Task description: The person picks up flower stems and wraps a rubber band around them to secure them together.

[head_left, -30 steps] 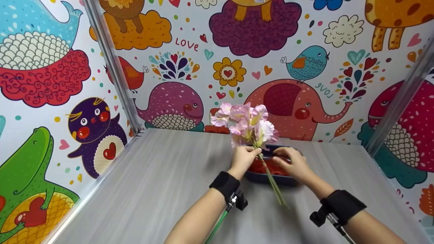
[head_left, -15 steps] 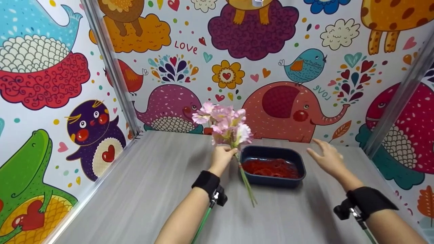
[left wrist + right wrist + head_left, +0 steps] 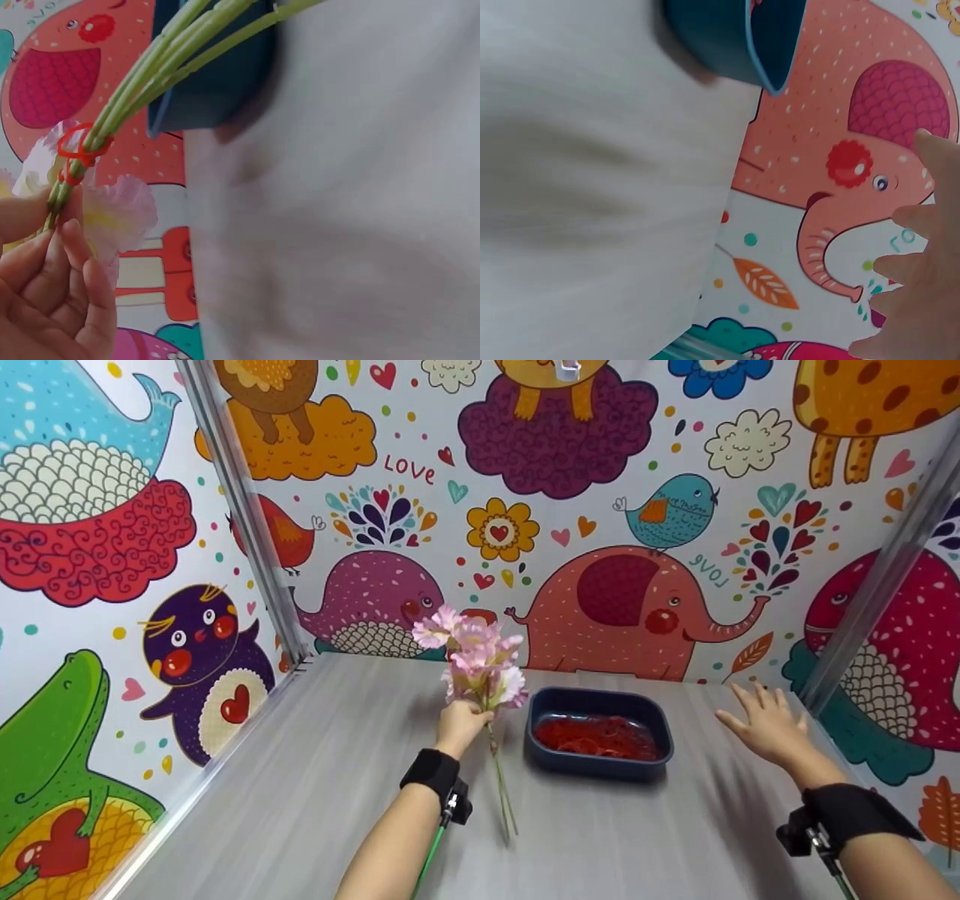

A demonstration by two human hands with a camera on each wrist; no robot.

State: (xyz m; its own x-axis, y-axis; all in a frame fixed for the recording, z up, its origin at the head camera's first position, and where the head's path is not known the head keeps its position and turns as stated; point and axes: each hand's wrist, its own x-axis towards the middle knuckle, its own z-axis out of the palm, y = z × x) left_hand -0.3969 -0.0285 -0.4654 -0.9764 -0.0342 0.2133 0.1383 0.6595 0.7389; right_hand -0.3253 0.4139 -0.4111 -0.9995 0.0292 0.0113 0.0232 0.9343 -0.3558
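A bunch of pink and white artificial flowers (image 3: 480, 656) leans over the table, its green stems slanting down toward the front. My left hand (image 3: 460, 727) pinches the stems just under the blooms, thumb against fingers. In the left wrist view a red rubber band (image 3: 84, 146) is looped round the stems (image 3: 150, 82) beside the fingertips. My right hand (image 3: 769, 724) is held over the right side of the table with fingers spread and nothing in it. Between the two hands stands a dark blue tub (image 3: 600, 769) holding a pile of red rubber bands (image 3: 596, 737).
The grey wood-grain table (image 3: 300, 795) is enclosed by walls printed with cartoon animals, with metal posts (image 3: 247, 510) at the corners. Each wrist wears a black strap (image 3: 431, 772) with a small camera and cable.
The right hand has left the stems and moved right, past the tub, spreading its fingers. The left hand has carried the flowers left and slightly lower, off the tub.
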